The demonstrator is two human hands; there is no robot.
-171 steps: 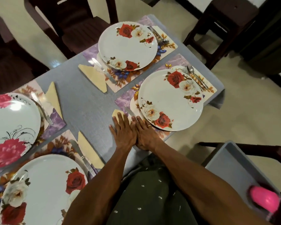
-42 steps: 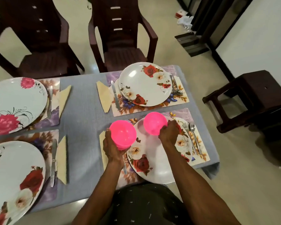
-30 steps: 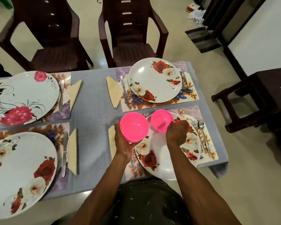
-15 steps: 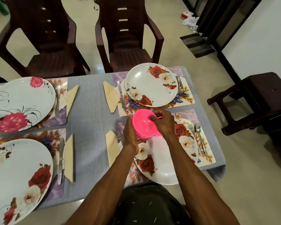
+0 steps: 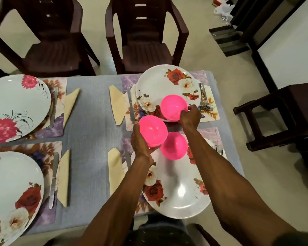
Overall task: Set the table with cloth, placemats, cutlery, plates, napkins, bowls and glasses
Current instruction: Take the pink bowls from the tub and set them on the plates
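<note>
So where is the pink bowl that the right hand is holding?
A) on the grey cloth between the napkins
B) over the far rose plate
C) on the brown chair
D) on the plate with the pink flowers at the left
B: the right hand grips the rim of a pink bowl that sits at or just above the near edge of the far rose plate.

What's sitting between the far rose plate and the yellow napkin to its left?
A table knife lies there on the placemat, running alongside the rose plate and the napkin, as the head view shows.
</note>
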